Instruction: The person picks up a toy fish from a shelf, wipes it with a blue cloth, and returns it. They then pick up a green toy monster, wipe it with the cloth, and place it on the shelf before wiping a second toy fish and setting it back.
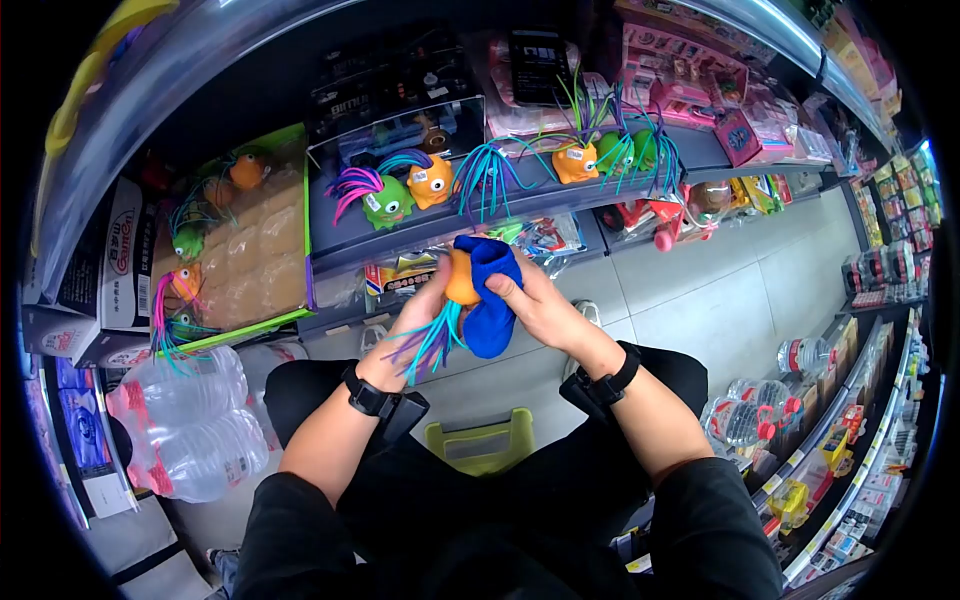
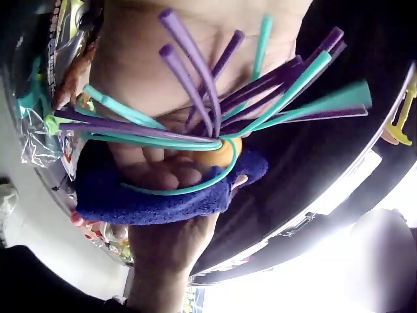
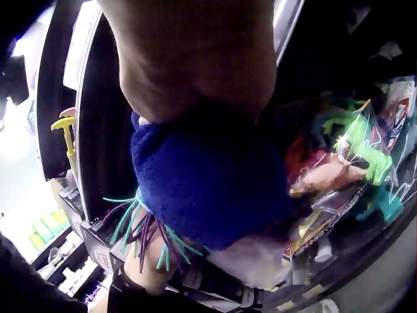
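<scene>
My left hand (image 1: 422, 305) grips a round orange toy (image 1: 461, 280) with long teal and purple rubbery strands (image 1: 432, 343) hanging down over the wrist. Against the toy's right side, my right hand (image 1: 545, 308) holds a blue cloth (image 1: 489, 325), thumb on top. The left wrist view shows the cloth (image 2: 156, 203) wrapped partly around the toy (image 2: 225, 154), strands fanning out toward the camera. From the right wrist, the cloth (image 3: 208, 179) covers most of the toy, and the right fingers are hidden behind it.
Similar strand-haired toys, green (image 1: 388, 204) and orange (image 1: 430, 183), line the shelf edge (image 1: 400, 238) ahead. A cardboard tray (image 1: 255, 262) with more of them stands left. Large water bottles (image 1: 205, 425) are on the floor at left. A green stool (image 1: 485, 440) sits between the knees.
</scene>
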`<state>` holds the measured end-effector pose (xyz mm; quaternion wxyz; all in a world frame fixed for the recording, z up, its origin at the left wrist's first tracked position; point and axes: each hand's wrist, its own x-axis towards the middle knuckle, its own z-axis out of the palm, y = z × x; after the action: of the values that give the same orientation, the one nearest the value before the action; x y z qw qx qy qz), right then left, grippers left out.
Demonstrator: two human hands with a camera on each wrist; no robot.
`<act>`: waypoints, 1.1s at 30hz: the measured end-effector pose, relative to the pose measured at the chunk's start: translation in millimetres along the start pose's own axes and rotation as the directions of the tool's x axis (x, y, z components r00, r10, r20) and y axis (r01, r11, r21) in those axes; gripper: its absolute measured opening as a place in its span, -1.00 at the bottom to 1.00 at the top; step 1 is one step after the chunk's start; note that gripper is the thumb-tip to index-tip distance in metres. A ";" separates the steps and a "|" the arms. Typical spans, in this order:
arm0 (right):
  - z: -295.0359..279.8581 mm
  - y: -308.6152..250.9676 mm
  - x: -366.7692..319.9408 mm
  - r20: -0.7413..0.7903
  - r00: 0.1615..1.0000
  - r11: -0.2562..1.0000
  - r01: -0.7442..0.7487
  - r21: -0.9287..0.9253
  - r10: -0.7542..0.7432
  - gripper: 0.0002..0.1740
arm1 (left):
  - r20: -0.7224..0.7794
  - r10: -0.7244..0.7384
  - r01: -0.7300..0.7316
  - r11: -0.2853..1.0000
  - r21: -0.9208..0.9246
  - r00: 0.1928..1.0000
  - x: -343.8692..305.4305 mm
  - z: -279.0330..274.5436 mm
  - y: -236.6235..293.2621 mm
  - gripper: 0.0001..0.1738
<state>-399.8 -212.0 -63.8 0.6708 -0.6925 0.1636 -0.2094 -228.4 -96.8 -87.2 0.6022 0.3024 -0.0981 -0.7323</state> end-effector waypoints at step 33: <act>-114.6 -120.5 220.7 -0.543 0.839 -0.086 -0.541 -0.837 0.003 0.12 | 0.104 0.172 -0.181 0.980 0.082 0.980 -9.0 16.1 7.8 -0.50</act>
<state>-275.2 -416.9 73.4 -0.0412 -0.8488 0.5270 -0.0113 -230.1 -93.9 -67.5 0.6450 0.2839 -0.1866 -0.6846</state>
